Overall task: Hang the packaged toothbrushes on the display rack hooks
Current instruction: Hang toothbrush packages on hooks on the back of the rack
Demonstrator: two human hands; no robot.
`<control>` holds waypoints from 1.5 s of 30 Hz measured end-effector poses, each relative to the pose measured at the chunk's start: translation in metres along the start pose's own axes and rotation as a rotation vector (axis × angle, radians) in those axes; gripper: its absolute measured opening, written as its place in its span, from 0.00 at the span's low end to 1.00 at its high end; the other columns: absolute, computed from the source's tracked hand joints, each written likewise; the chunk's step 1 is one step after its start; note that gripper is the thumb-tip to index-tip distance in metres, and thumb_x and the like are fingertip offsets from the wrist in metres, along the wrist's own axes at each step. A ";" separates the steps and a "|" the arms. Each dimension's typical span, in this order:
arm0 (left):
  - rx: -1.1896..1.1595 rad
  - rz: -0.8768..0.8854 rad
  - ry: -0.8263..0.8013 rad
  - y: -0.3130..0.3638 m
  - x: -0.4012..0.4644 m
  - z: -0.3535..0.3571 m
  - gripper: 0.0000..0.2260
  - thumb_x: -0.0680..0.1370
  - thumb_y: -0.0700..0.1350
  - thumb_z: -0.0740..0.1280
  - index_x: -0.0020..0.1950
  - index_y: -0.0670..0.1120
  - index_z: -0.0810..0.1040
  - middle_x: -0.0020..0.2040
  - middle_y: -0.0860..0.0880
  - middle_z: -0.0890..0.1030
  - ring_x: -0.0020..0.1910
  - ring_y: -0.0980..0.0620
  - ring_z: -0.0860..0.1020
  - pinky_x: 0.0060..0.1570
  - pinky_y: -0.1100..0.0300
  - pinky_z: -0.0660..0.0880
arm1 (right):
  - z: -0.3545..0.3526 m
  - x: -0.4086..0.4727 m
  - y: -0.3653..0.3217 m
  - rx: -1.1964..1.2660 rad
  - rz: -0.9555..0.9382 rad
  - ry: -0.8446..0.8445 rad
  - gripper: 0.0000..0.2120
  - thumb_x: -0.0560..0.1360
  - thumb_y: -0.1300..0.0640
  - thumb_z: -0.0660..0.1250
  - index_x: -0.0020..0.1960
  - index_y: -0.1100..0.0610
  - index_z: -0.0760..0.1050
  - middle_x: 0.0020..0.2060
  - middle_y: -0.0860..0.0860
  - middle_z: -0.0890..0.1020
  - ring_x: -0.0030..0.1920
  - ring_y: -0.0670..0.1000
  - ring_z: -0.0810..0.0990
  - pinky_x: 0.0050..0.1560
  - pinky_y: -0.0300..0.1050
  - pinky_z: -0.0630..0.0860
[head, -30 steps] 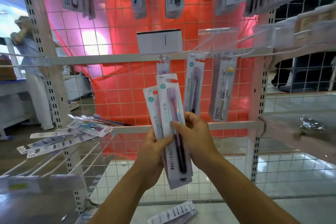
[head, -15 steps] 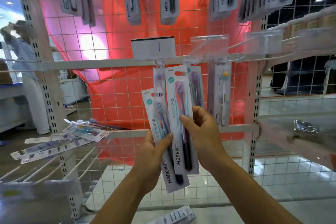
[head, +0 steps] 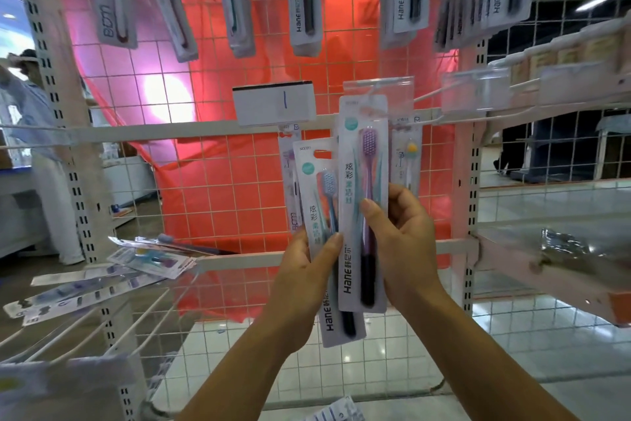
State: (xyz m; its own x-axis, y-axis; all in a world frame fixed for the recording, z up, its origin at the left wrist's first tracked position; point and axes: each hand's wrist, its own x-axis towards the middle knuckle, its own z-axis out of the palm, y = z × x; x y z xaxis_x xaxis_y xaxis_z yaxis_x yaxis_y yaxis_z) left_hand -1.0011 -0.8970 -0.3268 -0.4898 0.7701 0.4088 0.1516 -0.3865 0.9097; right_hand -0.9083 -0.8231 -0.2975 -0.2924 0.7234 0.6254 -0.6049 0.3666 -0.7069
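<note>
Right hand (head: 401,243) pinches purple toothbrush pack (head: 363,205), top edge at the clear hook tag (head: 378,92), middle rail. Left hand (head: 300,284) grips blue toothbrush pack (head: 319,215), just left, lower, partly behind the purple pack.

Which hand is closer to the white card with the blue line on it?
Left. The left hand is below the white card, only slightly to its right. The right hand is below it too, but further right.
</note>
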 end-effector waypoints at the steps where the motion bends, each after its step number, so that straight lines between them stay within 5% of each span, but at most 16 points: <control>1: 0.014 0.006 -0.003 0.000 0.002 0.002 0.13 0.77 0.50 0.64 0.61 0.51 0.74 0.51 0.48 0.84 0.51 0.50 0.83 0.52 0.50 0.80 | -0.001 0.002 0.000 -0.004 0.002 0.001 0.05 0.77 0.65 0.64 0.51 0.59 0.76 0.44 0.52 0.84 0.47 0.51 0.84 0.46 0.45 0.82; 9: 0.056 -0.026 0.043 -0.008 0.014 0.009 0.10 0.80 0.47 0.63 0.60 0.49 0.73 0.50 0.48 0.84 0.48 0.52 0.83 0.47 0.56 0.81 | -0.010 0.017 0.014 -0.069 0.003 0.011 0.04 0.77 0.64 0.65 0.49 0.57 0.77 0.43 0.52 0.85 0.45 0.50 0.84 0.44 0.42 0.81; 15: 0.052 -0.138 0.139 -0.025 0.025 0.002 0.10 0.83 0.47 0.56 0.60 0.53 0.75 0.53 0.50 0.83 0.54 0.49 0.81 0.58 0.46 0.77 | -0.015 0.035 0.038 -0.170 0.043 0.030 0.04 0.77 0.61 0.66 0.51 0.56 0.77 0.44 0.50 0.85 0.46 0.48 0.84 0.47 0.44 0.80; 19: 0.103 -0.116 0.214 -0.038 0.036 -0.006 0.08 0.83 0.48 0.56 0.57 0.54 0.73 0.49 0.51 0.82 0.46 0.52 0.82 0.43 0.58 0.78 | -0.018 0.051 0.057 -0.177 0.072 0.022 0.04 0.77 0.59 0.65 0.52 0.55 0.77 0.47 0.54 0.84 0.47 0.51 0.84 0.48 0.48 0.81; 23: 0.178 -0.057 0.249 -0.051 0.049 -0.010 0.08 0.83 0.49 0.55 0.57 0.51 0.72 0.49 0.48 0.80 0.47 0.51 0.80 0.42 0.58 0.78 | -0.019 0.073 0.073 -0.169 0.105 -0.043 0.03 0.79 0.59 0.63 0.50 0.53 0.76 0.47 0.54 0.84 0.47 0.51 0.84 0.48 0.46 0.81; 28: 0.145 -0.081 0.258 -0.061 0.062 -0.008 0.08 0.83 0.47 0.56 0.58 0.51 0.72 0.49 0.51 0.80 0.42 0.62 0.80 0.35 0.70 0.76 | -0.018 0.098 0.094 -0.249 0.104 -0.055 0.06 0.79 0.58 0.62 0.49 0.47 0.73 0.44 0.47 0.82 0.43 0.41 0.82 0.43 0.37 0.79; 33: 0.151 -0.192 0.286 -0.047 0.070 -0.003 0.11 0.82 0.50 0.56 0.63 0.52 0.71 0.50 0.50 0.81 0.48 0.54 0.82 0.45 0.61 0.79 | -0.014 0.108 0.100 -0.403 0.180 -0.050 0.02 0.80 0.55 0.59 0.51 0.51 0.70 0.45 0.56 0.78 0.44 0.53 0.78 0.47 0.48 0.79; 36: 0.124 -0.274 0.278 -0.029 0.071 0.000 0.12 0.82 0.50 0.56 0.65 0.51 0.69 0.55 0.48 0.80 0.52 0.49 0.82 0.53 0.53 0.80 | -0.012 0.103 0.100 -0.463 0.263 -0.073 0.15 0.80 0.50 0.58 0.54 0.63 0.70 0.43 0.57 0.75 0.40 0.51 0.74 0.45 0.44 0.76; 41: 0.184 -0.362 0.315 0.003 0.070 0.004 0.06 0.82 0.46 0.58 0.50 0.49 0.74 0.48 0.44 0.79 0.46 0.52 0.78 0.49 0.59 0.76 | -0.006 0.077 0.082 -0.584 0.511 -0.031 0.30 0.75 0.36 0.55 0.69 0.53 0.66 0.61 0.49 0.76 0.58 0.46 0.74 0.59 0.43 0.73; 45: 0.231 -0.488 0.297 0.022 0.064 0.009 0.05 0.82 0.46 0.59 0.48 0.50 0.73 0.44 0.50 0.78 0.44 0.54 0.77 0.39 0.68 0.72 | 0.003 0.051 0.049 -0.498 0.644 0.002 0.10 0.80 0.51 0.58 0.60 0.46 0.71 0.55 0.45 0.78 0.55 0.43 0.76 0.55 0.32 0.69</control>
State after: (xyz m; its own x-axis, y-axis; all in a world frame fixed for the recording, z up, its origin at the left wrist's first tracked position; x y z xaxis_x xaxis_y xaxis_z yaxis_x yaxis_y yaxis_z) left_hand -1.0218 -0.8514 -0.2797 -0.7627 0.6433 -0.0663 0.0157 0.1208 0.9926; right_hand -0.9547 -0.7701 -0.2997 -0.4693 0.8819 0.0453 0.0821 0.0947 -0.9921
